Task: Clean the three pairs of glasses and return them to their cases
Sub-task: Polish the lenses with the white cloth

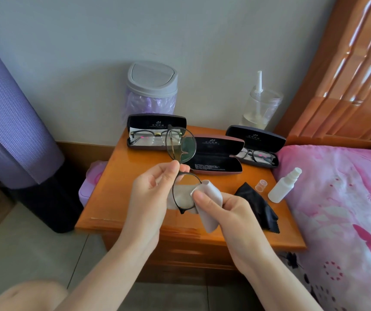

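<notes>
My left hand point(150, 189) pinches the bridge of round thin-framed glasses point(182, 151), held upright above the nightstand. My right hand point(220, 209) presses a grey cloth point(211, 194) onto the lower lens. Three open cases stand at the back. The left case point(156, 122) holds dark-framed glasses point(148, 136). The middle case point(216, 157) holds nothing. In the right case point(255, 136) lies another dark pair point(257, 156).
On the wooden nightstand point(117, 198) lie a black cloth point(258, 205), a small clear cap point(261, 186) and a white spray bottle point(284, 185). A lidded bin point(152, 90) and a clear jar point(263, 108) stand at the back. A bed with a pink cover point(341, 198) is at right.
</notes>
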The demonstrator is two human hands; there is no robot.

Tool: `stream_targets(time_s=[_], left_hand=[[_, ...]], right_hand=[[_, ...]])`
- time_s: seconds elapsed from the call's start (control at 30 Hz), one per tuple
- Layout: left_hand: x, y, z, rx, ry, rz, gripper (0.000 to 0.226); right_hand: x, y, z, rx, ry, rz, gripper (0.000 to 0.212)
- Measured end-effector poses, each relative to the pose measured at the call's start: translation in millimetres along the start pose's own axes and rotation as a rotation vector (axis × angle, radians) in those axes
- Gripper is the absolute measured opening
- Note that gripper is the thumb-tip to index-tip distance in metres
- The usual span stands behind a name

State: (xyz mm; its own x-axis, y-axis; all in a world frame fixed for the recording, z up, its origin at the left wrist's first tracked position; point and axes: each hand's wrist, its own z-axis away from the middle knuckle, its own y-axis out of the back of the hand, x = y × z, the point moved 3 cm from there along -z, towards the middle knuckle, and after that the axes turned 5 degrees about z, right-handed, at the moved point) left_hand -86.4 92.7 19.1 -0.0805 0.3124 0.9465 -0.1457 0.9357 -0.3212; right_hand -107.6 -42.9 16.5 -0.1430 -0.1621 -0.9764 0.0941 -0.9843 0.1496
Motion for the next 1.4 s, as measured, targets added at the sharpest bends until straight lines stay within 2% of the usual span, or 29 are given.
stream_targets(time_s=[0.47, 0.9, 1.07, 1.2, 1.3, 1.4], left_hand=[[1, 1, 1, 0.015, 0.011, 0.005, 0.032], [4, 1, 1, 0.028, -0.042, -0.06, 0.031], [8, 4, 1, 0.028, -0.025, -0.027, 0.027], [8, 4, 0, 0.022, -0.039, -0.069, 0.027], [9, 5, 0, 0.013, -0.039, -0.056, 0.03], [9, 7, -1, 0.006, -0.041, -0.05, 0.024]], right_hand=[[-3, -12, 0, -0.054, -0.008, 0.065, 0.01], [-3, -23, -6, -0.052, -0.009, -0.088, 0.038], [-1, -10, -8, -0.065, 0.009, 0.044, 0.017], [2, 4, -6, -0.067, 0.061, 0.079, 0.008], [-2, 15, -7, -0.068, 0.112, 0.063, 0.019], [-7, 27, -13, -0.024, 0.142, 0.041, 0.03]])
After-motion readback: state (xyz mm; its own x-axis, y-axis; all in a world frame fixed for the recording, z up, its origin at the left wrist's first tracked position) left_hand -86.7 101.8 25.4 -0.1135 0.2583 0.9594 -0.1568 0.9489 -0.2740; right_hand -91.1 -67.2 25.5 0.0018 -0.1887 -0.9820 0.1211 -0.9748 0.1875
